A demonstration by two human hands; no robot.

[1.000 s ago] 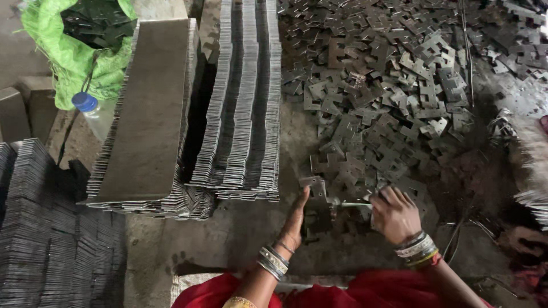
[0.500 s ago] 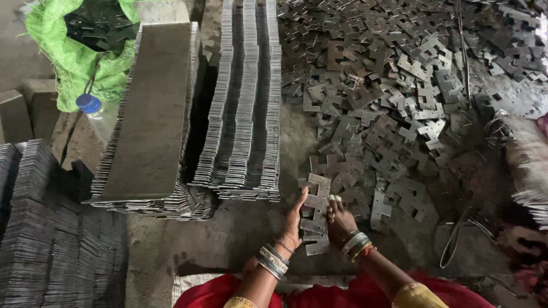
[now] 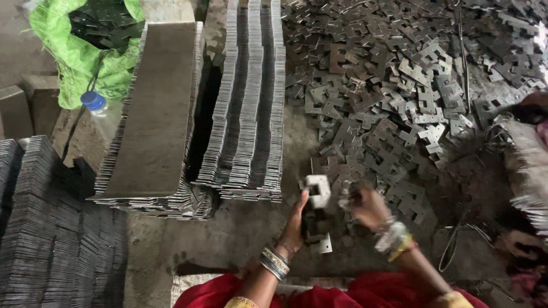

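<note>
Looking down from the head camera, the person's left hand [image 3: 295, 219] stands on edge with fingers curled around a small upright bundle of grey, notched, flat steel stampings [image 3: 315, 197]; the topmost plate shows pale above the fingertips, and the bundle's long axis runs up and away from the wrist. That hand is closed on the bundle, the thumb side hidden behind it. Just to the right of it, almost touching, the right hand [image 3: 368, 206] is blurred; its fingers are bent toward the bundle and seem to pinch a loose plate or two, though I cannot tell how firmly or how far closed. One stray small plate [image 3: 325, 244] lies on the floor below the left hand's grip. Beyond and to the right of both hands spreads the loose heap of the same stampings [image 3: 399, 85]; beyond and to the left stand tidy rows of stacked plates [image 3: 251, 114]. The right hand is nearer the heap.
</note>
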